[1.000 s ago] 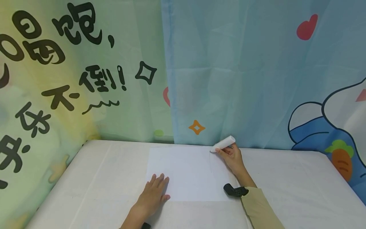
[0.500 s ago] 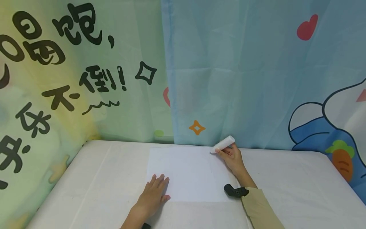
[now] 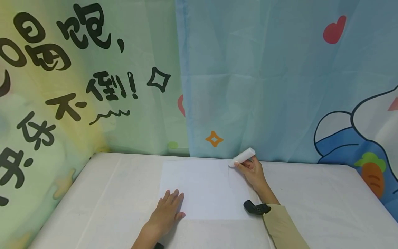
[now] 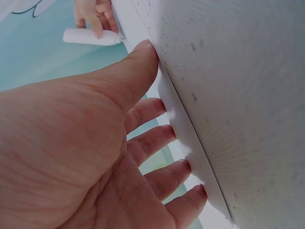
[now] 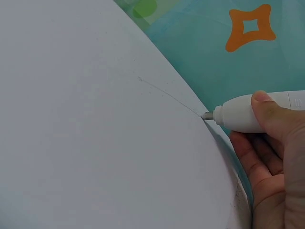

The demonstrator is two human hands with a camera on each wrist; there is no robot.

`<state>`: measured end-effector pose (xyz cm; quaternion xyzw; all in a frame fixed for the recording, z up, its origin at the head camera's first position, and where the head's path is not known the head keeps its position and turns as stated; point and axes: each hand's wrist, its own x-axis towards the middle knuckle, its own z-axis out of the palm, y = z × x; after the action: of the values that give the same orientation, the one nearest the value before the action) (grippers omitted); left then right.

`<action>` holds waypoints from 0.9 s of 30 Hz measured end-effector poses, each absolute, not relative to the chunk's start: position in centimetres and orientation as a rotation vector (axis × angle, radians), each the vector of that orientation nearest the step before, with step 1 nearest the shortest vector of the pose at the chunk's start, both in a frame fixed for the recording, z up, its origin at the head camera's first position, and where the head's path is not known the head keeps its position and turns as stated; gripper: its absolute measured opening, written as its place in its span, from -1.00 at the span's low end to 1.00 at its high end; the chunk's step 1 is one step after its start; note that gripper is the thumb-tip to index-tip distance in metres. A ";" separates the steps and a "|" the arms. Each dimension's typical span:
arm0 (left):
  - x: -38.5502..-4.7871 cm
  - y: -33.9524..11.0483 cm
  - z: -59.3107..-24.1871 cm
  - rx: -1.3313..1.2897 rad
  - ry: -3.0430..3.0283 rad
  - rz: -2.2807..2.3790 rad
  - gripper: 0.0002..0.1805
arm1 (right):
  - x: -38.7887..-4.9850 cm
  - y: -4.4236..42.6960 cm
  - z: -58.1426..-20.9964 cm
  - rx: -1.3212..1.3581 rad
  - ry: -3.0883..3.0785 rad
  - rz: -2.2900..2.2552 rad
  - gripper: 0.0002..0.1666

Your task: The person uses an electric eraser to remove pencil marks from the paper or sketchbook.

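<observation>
- The step in hand looked like tracing or scoring a line: the right hand (image 3: 254, 172) held a white, thick, pen-shaped tool (image 3: 244, 156) near the far edge of a flat white paper sheet (image 3: 203, 193).
- The tool's slim grey metal tip (image 5: 208, 116) met the sheet at one end of a thin grey line (image 5: 172, 96); whether that line was a mark or a cut, I could not tell.
- The right fingers (image 5: 249, 155) and thumb were closed on the tool, pinching its white barrel, which slanted with its blunt end raised away from the sheet.
- The left hand (image 3: 166, 212) lay over the near left part of the sheet, its fingers (image 4: 155, 142) straight and spread, gripping nothing; it seemed to steady the paper.
- The sheet lay flat on a worktop covered in white cloth (image 3: 102, 193), its far edge close to the worktop's back edge, where a pale blue fabric backdrop (image 3: 248, 86) hung.
- The next move, by my judgement, called for either guiding the tip on with light, even pressure or lifting it cleanly at the line's end, the left hand holding the paper still. A slip of the sheet could have bent the line.
- As for containers, I saw none in the three views; the tool was in the hand and the sheet lay directly on the cloth.
</observation>
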<state>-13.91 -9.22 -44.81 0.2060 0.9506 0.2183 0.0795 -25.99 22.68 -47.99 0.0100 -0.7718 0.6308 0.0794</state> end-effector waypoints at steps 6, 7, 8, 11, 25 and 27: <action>-13.9 -9.3 -44.9 0.615 2.850 0.643 -0.35 | -25.9 22.7 -48.0 0.072 -2.283 1.888 -0.42; -13.9 -9.3 -45.0 0.615 2.852 0.640 -0.35 | -25.9 22.7 -48.0 0.080 -2.280 1.887 -0.43; -13.9 -9.3 -45.0 0.615 2.853 0.640 -0.35 | -26.0 22.7 -48.0 0.085 -2.277 1.886 -0.43; -13.9 -9.3 -44.9 0.614 2.856 0.641 -0.35 | -26.0 22.7 -48.1 0.096 -2.272 1.879 -0.45; -13.9 -9.2 -44.9 0.607 2.855 0.617 -0.35 | -26.0 22.7 -48.0 0.089 -2.268 1.899 -0.44; -14.0 -9.2 -44.9 0.609 2.858 0.612 -0.35 | -26.0 22.7 -48.0 0.087 -2.270 1.893 -0.44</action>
<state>-13.95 -9.24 -44.91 0.2033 0.9544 0.2043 0.0779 -26.00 22.71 -48.04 0.0294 -0.7643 0.6376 0.0923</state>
